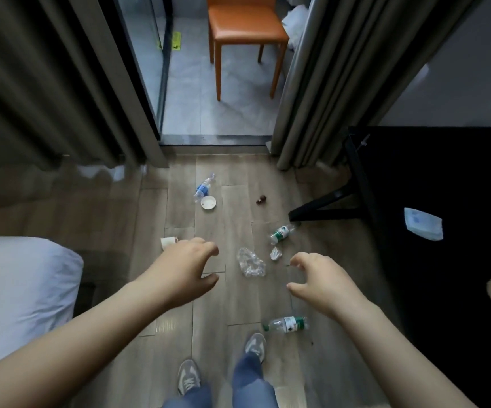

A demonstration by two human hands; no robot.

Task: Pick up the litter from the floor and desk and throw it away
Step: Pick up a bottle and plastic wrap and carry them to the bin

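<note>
**Litter spread over wood floor, both hands out and empty**

Person stands in grey sneakers on the plank floor. Nearest litter is a clear bottle with green label, on its side just ahead of the right shoe. Left hand and right hand are held out over the floor, fingers loosely curled, nothing in either.

On the floor between the hands lies a crushed clear plastic bottle, flattened, no label visible. Just beside it is a small crumpled white wrapper. Past that, a second green-label bottle lies on its side near the foot of the black desk. A white paper scrap is partly hidden behind the left hand.

Farther out, a round white lid sits by a blue-label bottle; cannot tell if they touch. A small brown bit lies apart to the right. A pale blue-white packet is on the desk. White bed corner at left. Far end: grey curtains and an orange chair on tile.
</note>
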